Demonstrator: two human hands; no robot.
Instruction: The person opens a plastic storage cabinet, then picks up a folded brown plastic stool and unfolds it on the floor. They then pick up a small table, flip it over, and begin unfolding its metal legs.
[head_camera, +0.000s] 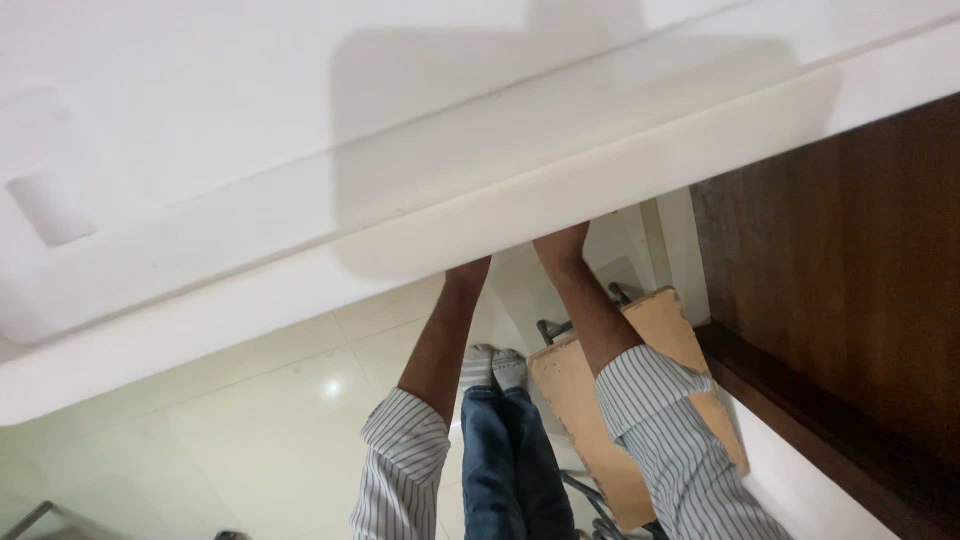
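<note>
White smooth ceiling ledge (480, 215) hides both your hands, grip unseen, so you may tip off the tan wooden stool (600, 380).

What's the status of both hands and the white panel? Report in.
Left hand and right hand both reach under the white panel's lower edge, fingers hidden. Panel tilted across view. Wooden stool and the person's feet below.

Ledge (560, 190) above both forearms, stool (590, 390) beside legs (510, 450), floor (270, 420) beneath
</note>
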